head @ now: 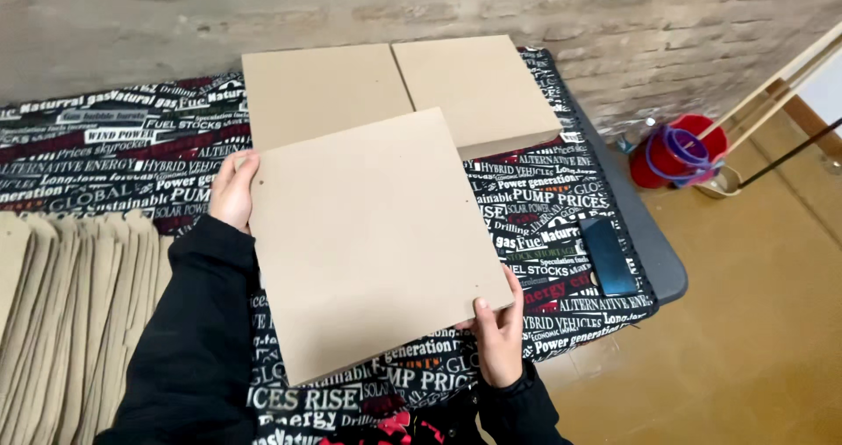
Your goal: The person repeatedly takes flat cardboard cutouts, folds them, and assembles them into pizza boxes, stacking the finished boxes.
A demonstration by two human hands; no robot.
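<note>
A square tan board [373,239] is held flat above the table by both hands. My left hand [233,191] grips its far left corner, thumb side on the edge. My right hand [497,335] grips the near right corner from below. Small holes show near the board's corners. Behind it two more tan boards lie side by side on the table, one at the left [320,85] and a thicker stack at the right [478,90]. Black sleeves cover both arms.
The table [662,261] wears a black cloth [105,160] printed with white and red lettering. A row of tan panels [61,322] leans at the lower left. A dark phone [607,256] lies near the table's right edge. Red buckets [680,151] and wooden poles stand on the floor by the brick wall.
</note>
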